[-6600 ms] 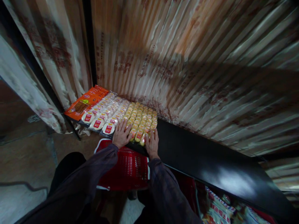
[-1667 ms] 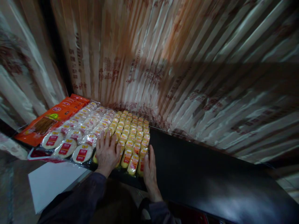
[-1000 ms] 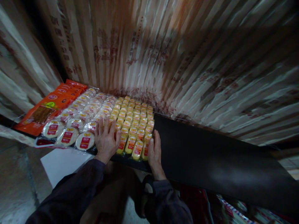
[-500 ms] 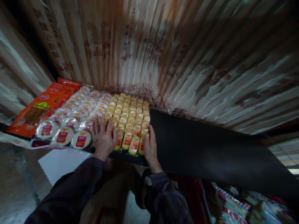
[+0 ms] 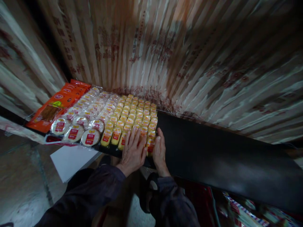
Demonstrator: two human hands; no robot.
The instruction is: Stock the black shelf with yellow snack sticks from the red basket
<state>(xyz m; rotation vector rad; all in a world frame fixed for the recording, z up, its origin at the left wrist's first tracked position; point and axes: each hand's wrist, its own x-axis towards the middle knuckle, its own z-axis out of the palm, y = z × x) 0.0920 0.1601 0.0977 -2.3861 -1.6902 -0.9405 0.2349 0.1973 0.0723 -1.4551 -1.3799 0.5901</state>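
Rows of small yellow wrapped snacks (image 5: 127,121) with red labels lie side by side on a black shelf (image 5: 203,148). My left hand (image 5: 134,149) rests flat over the front right part of these rows, its fingers stretched out and covering some packs. Along the right-hand edge of the rows, my right hand (image 5: 160,153) stands on its side, fingers straight and against the outermost packs. Neither hand grips anything. Round white rice crackers (image 5: 90,137) in clear wrap, also with red labels, lie in rows to the left of the yellow ones.
Orange snack bags (image 5: 50,108) overlap at the shelf's left end. Pleated, printed sheeting (image 5: 146,47) hangs behind and beside the shelf. Below are a white board or box (image 5: 73,160) on the left and a red crate (image 5: 201,197) near packaged goods (image 5: 246,208) on the right.
My left hand has slid right, from the border of the crackers and yellow packs to the front right packs. My right hand stays at the right edge. The view has shifted slightly.
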